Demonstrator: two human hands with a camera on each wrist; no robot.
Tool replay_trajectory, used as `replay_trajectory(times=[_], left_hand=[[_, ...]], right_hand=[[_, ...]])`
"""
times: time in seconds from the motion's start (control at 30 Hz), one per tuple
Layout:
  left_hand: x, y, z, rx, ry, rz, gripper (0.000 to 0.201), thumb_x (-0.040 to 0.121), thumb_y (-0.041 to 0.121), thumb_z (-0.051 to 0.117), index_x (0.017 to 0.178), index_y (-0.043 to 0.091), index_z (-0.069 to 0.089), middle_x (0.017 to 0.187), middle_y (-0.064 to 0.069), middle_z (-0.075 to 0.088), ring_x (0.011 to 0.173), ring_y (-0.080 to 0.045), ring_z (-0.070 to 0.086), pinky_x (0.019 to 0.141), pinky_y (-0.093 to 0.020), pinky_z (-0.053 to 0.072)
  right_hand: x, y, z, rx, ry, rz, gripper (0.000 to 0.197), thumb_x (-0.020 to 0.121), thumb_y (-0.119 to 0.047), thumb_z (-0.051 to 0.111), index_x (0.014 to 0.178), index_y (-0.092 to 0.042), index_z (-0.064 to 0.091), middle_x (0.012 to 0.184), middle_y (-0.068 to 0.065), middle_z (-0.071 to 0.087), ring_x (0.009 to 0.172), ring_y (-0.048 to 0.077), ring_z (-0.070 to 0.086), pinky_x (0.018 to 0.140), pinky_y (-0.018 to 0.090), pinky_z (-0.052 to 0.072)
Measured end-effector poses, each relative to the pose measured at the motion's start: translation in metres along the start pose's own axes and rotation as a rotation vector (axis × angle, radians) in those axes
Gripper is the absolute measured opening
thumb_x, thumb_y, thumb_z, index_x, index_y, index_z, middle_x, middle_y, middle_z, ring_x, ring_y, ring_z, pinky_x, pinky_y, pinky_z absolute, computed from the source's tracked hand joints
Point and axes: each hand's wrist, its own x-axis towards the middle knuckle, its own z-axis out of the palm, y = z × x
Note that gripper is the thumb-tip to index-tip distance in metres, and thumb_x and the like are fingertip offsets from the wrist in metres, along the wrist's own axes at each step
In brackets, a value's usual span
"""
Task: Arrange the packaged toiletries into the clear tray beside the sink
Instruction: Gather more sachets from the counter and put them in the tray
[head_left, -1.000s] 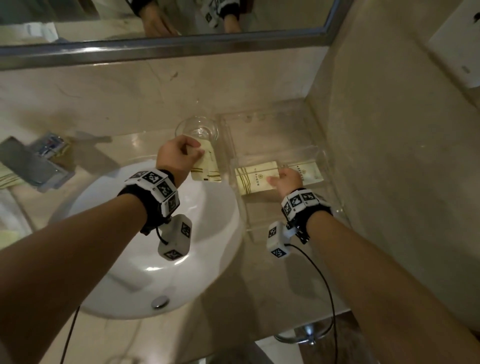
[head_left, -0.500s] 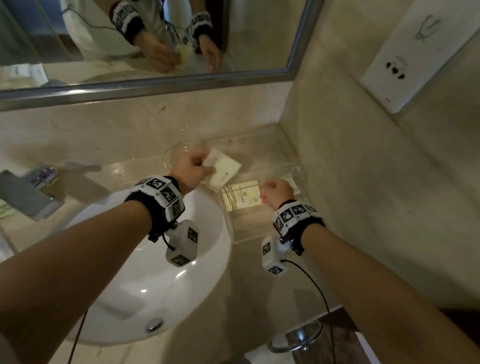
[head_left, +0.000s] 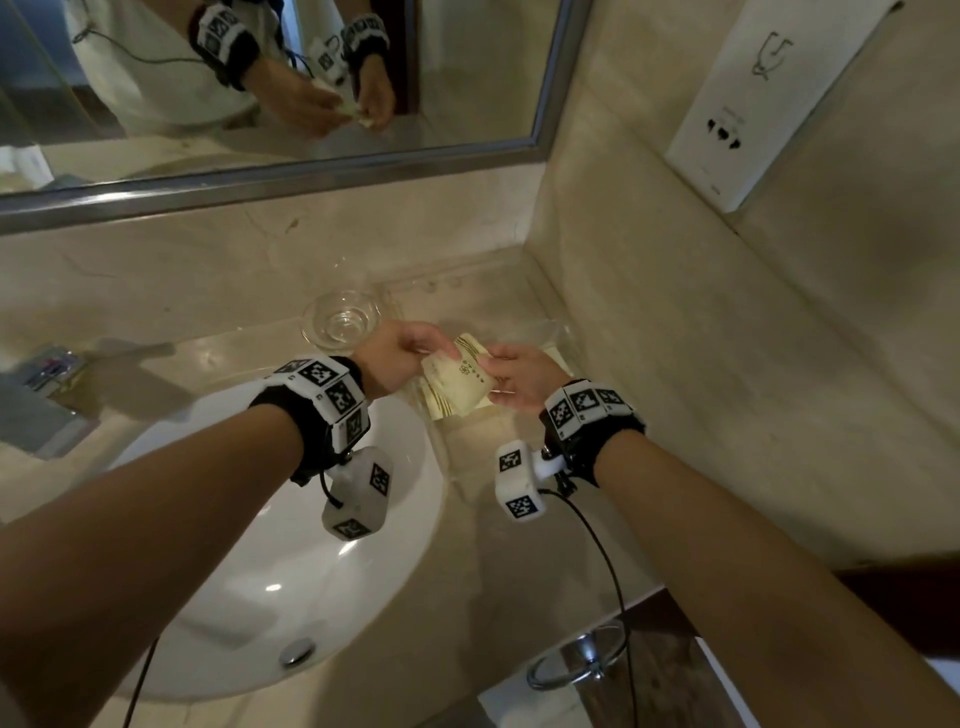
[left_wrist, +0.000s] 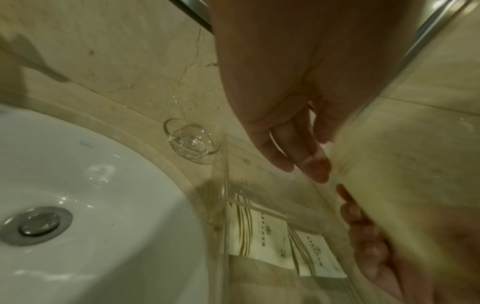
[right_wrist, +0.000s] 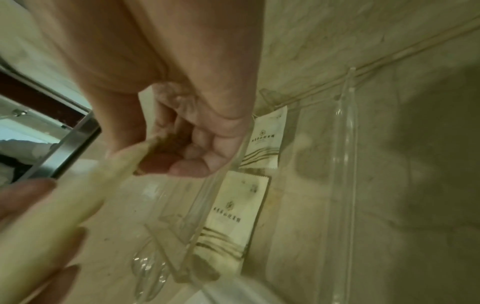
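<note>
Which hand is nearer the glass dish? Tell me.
Left. The left hand is just right of the glass dish; the right hand is farther right, over the tray.

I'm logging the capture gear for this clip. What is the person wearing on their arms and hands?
Both forearms are bare, no sleeves. Each wrist carries a black band ringed with white blocks printed with black square markers. A white cube-shaped camera module, also bearing markers, hangs under each wrist, with a thin black cable trailing from it. The left hand and right hand are ungloved.
</note>
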Motion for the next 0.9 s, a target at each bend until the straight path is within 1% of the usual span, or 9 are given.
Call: replay_trajectory(times=[0.1, 0.17, 0.23, 0.4, 0.5, 0.63, 0.73, 0.83, 0.9], left_hand=[[0.004, 0.003, 0.005, -0.13, 0.085, -0.112, 0.029, 0.091, -0.008, 0.04, 0.085, 0.015, 0.058, 0.075, 0.0, 0.062, 0.053, -0.001, 0.059, 0.052, -0.011, 0.047], [0.006, 0.004, 0.007, -0.133, 0.086, -0.146, 0.013, 0.092, 0.004, 0.049, 0.099, 0.012, 0.057, 0.075, -0.002, 0.061, 0.054, -0.005, 0.057, 0.047, -0.01, 0.044], [0.009, 0.004, 0.008, -0.068, 0.049, -0.151, 0.022, 0.087, 0.01, 0.061, 0.108, 0.012, 0.055, 0.073, -0.002, 0.06, 0.057, -0.006, 0.056, 0.046, -0.008, 0.043], [0.016, 0.007, 0.018, 0.059, 0.003, -0.151, 0.038, 0.084, 0.002, 0.063, 0.12, 0.004, 0.054, 0.083, -0.003, 0.06, 0.067, -0.008, 0.054, 0.046, -0.002, 0.041], [0.02, 0.008, 0.019, 0.146, -0.051, -0.166, 0.038, 0.086, 0.001, 0.059, 0.124, 0.001, 0.054, 0.081, -0.003, 0.059, 0.06, -0.007, 0.054, 0.047, -0.003, 0.044], [0.025, 0.01, 0.018, 0.032, 0.016, -0.186, 0.032, 0.091, -0.006, 0.047, 0.123, -0.005, 0.054, 0.073, -0.003, 0.054, 0.039, 0.003, 0.056, 0.049, -0.008, 0.049], [0.028, 0.01, 0.016, -0.047, 0.074, -0.197, 0.031, 0.092, -0.007, 0.044, 0.122, -0.009, 0.053, 0.076, -0.004, 0.057, 0.041, 0.003, 0.059, 0.05, -0.009, 0.052], [0.031, 0.007, 0.016, -0.119, 0.083, -0.262, 0.024, 0.091, -0.007, 0.047, 0.115, -0.005, 0.052, 0.08, -0.007, 0.058, 0.04, 0.0, 0.062, 0.047, -0.012, 0.053], [0.032, 0.006, 0.018, -0.043, 0.019, -0.309, 0.011, 0.089, -0.005, 0.051, 0.095, 0.003, 0.056, 0.081, -0.008, 0.059, 0.04, -0.001, 0.061, 0.046, -0.015, 0.053]], right_hand=[[-0.001, 0.003, -0.003, -0.027, 0.015, -0.089, 0.016, 0.092, -0.001, 0.052, 0.083, -0.013, 0.057, 0.082, 0.005, 0.059, 0.074, 0.015, 0.056, 0.061, 0.022, 0.047], [-0.001, 0.005, -0.006, -0.049, -0.016, -0.117, 0.02, 0.089, 0.004, 0.054, 0.083, -0.015, 0.058, 0.084, 0.006, 0.06, 0.077, 0.018, 0.058, 0.061, 0.024, 0.049], [-0.003, 0.004, -0.008, -0.094, -0.044, -0.117, 0.023, 0.086, 0.007, 0.057, 0.085, -0.016, 0.057, 0.087, 0.005, 0.061, 0.079, 0.018, 0.061, 0.057, 0.021, 0.054], [-0.004, 0.002, -0.009, -0.161, -0.051, -0.12, 0.024, 0.082, 0.007, 0.062, 0.084, -0.016, 0.058, 0.092, 0.007, 0.063, 0.097, 0.029, 0.06, 0.094, 0.044, 0.049], [-0.005, 0.0, -0.011, -0.115, -0.016, -0.124, 0.018, 0.084, 0.003, 0.062, 0.089, -0.014, 0.057, 0.093, 0.007, 0.063, 0.09, 0.026, 0.062, 0.086, 0.038, 0.053], [-0.009, 0.0, -0.021, -0.19, -0.052, -0.005, 0.034, 0.088, -0.013, 0.062, 0.12, -0.006, 0.052, 0.11, 0.01, 0.062, 0.105, 0.026, 0.06, 0.091, 0.038, 0.049], [-0.011, 0.003, -0.028, -0.174, -0.049, 0.062, 0.04, 0.089, -0.005, 0.058, 0.127, -0.003, 0.048, 0.117, 0.015, 0.061, 0.109, 0.028, 0.058, 0.098, 0.039, 0.045], [-0.006, 0.005, -0.037, 0.033, 0.053, 0.024, 0.033, 0.09, 0.003, 0.053, 0.123, -0.002, 0.049, 0.111, 0.016, 0.062, 0.098, 0.025, 0.061, 0.1, 0.039, 0.044], [0.0, 0.007, -0.042, 0.168, 0.111, 0.024, 0.016, 0.092, -0.002, 0.052, 0.107, -0.008, 0.053, 0.112, 0.014, 0.059, 0.096, 0.023, 0.06, 0.092, 0.037, 0.049]])
